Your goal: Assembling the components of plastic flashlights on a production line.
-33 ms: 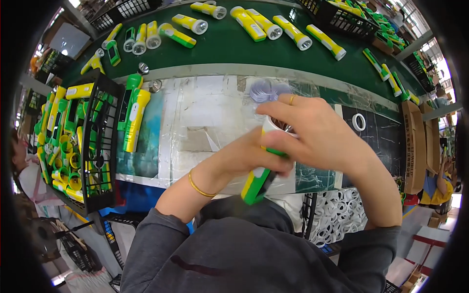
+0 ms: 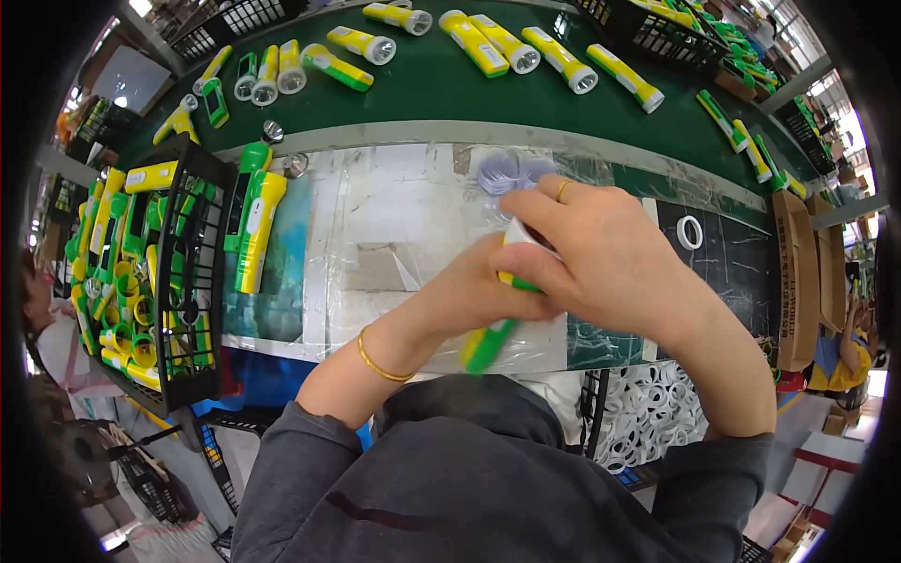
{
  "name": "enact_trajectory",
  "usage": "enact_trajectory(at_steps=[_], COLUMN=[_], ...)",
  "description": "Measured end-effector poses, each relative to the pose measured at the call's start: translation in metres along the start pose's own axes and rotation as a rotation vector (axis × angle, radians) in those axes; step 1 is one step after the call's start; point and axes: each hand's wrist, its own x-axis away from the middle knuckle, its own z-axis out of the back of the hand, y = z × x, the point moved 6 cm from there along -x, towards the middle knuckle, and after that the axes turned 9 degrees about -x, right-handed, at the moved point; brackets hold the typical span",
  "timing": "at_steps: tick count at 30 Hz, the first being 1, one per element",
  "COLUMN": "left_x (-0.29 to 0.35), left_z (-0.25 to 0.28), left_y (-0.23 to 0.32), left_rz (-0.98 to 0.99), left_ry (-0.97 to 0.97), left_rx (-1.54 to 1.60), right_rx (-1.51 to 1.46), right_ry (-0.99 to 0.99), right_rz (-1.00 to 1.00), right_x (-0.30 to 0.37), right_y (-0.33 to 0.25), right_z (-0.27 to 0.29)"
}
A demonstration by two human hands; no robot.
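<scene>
Above the front edge of the table, a yellow and green flashlight (image 2: 490, 344) is tilted, with its tail toward me and blurred. My left hand (image 2: 483, 281) is wrapped round its body. Over the flashlight's head end, at its white rim ring (image 2: 515, 233), my right hand (image 2: 593, 251) curls with fingers and thumb closed on it. The mouth of the head is mostly hidden by that hand. Just beyond my hands lie clear round lenses (image 2: 501, 173) on the table. To the right is a loose white ring (image 2: 690, 233).
On the left a black crate (image 2: 194, 291) holds many flashlight bodies, with two more flashlights (image 2: 255, 225) beside it. Several flashlights (image 2: 507, 44) lie across the green surface (image 2: 422, 94) beyond. White rings (image 2: 652, 408) fill a container below the table's right front edge. Cardboard (image 2: 796, 281) stands at right.
The flashlight's tail has swung up slightly. My right fingers now cover the head's mouth, where shiny parts showed inside before.
</scene>
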Motion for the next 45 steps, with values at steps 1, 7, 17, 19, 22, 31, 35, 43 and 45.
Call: enact_trajectory(at_steps=[1,7,17,19,22,31,35,43,45], left_x=[0.001,0.016,-0.018,-0.015,-0.005,-0.005,-0.020,-0.121,-0.121], left_z=[0.010,-0.013,0.023,0.023,0.026,0.031,0.069,0.237,0.295], left_y=[0.007,0.012,0.027,0.015,0.013,0.042,0.080,0.087,0.085], left_rz=[-0.113,-0.199,-0.342,-0.270,-0.067,-0.059,-0.236,0.089,0.180], left_ry=[0.202,-0.025,0.701,0.597,0.444,0.471,0.898,0.842,0.797], left_rx=[-0.377,-0.429,-1.054,-0.841,-0.393,-0.580,-1.703,-2.155,-2.211], right_rx=[0.111,0.162,0.540,0.528,0.258,-0.632,-0.718,-0.381,-0.403], right_ry=[0.029,-0.025,0.218,0.118,-0.102,0.148,0.421,1.637,1.756], right_rz=[-0.094,0.143,-0.397,-0.400,-0.452,-0.589,-0.462,-1.087,-1.454], right_x=[0.002,0.019,-0.011,-0.013,-0.014,0.004,0.051,0.442,0.529], right_y=[0.004,-0.019,0.018,0.016,0.036,0.065,0.089,0.086,0.078], right_z=[-0.002,-0.004,-0.002,0.002,0.013,0.019,0.027,-0.018,-0.074])
